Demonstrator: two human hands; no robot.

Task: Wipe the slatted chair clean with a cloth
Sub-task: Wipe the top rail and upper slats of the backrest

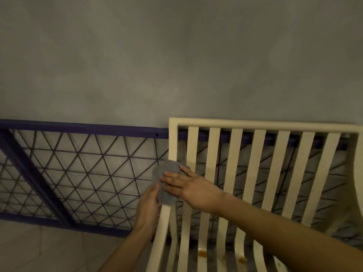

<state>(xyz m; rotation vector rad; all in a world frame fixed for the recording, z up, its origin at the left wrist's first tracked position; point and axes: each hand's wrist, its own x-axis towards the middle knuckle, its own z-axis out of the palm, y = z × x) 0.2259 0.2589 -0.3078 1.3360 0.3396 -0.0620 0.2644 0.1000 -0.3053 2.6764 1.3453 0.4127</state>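
A cream slatted chair (257,169) fills the right half of the head view, its back facing me. A grey cloth (167,179) is wrapped around the chair's left upright, about halfway down. My right hand (188,185) presses flat on the cloth from the front, fingers pointing left. My left hand (149,203) grips the cloth and the upright from the left and below. The seat slats at the bottom carry orange-brown stains (202,252).
A dark purple metal railing (82,169) with a triangular wire mesh stands behind and to the left of the chair. A grey wall (176,55) rises behind it. Pale floor tiles (49,248) show at the lower left.
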